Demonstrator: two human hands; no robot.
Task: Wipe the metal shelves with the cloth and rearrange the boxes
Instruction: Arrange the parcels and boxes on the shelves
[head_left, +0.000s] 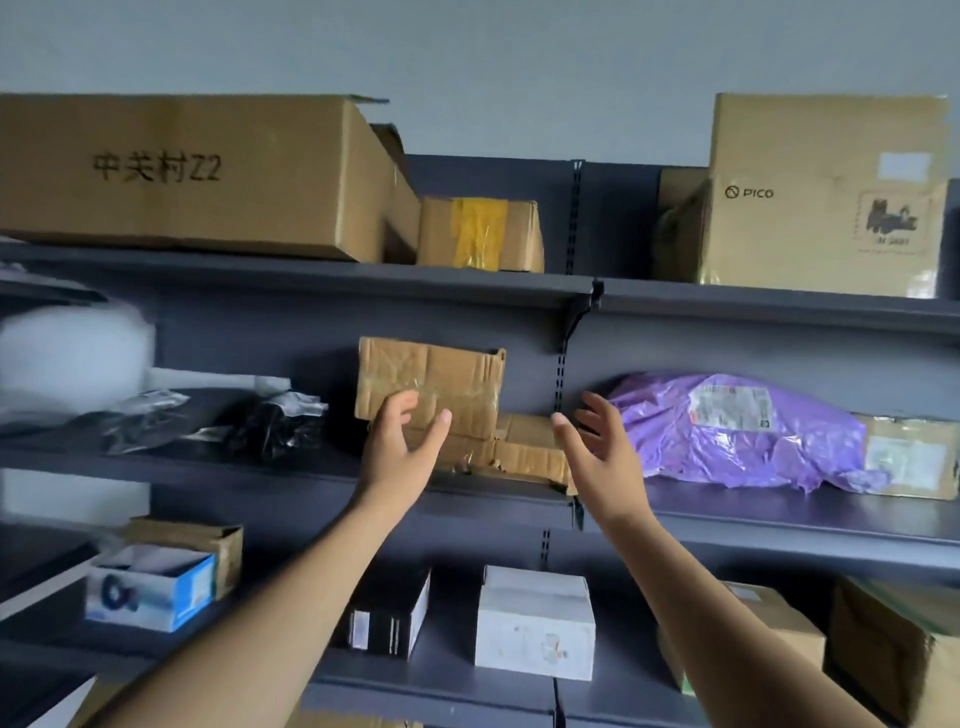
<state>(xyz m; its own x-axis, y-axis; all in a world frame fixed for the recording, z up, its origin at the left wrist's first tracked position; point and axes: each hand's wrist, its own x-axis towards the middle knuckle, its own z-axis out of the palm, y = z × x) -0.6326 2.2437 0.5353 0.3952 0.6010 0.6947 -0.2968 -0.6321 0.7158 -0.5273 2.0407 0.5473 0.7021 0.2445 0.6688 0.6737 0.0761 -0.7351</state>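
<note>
Starting at the far left, the top shelf (311, 273) of this dark grey metal rack carries a long cardboard box (171, 176) with black characters and "Z2" printed on the front. A small box with yellow tape (478, 234) sits just beside its right end. Under that, the middle shelf (779, 514) has a blurry white bundle (67, 358) at the left edge, then some black stuff in clear plastic wrap (280, 421). Down on the bottom shelf (441, 686) there's a blue and white box (150, 592) with a brown one (208, 545) right behind it.

Middle bit: a beat-up cardboard box (431, 374) stands upright on the middle shelf, with a flatter torn box (530, 447) touching its right side. The left hand (400, 441) is up in front of the beat-up box, fingers spread wide and gripping nothing. Can't tell if the fingertips actually touch the cardboard. The right hand (597, 447) is raised just right of the flat box, also spread wide with nothing in it. Below the arms, a black box (389, 618) and a white box (535, 623) sit near each other on the bottom shelf.

Over on the right, a crumpled purple mailer bag (727, 431) lies on the middle shelf, its right end overlapping a labelled brown box (909, 457). A tall PICO box (826, 192) is up top.
</note>
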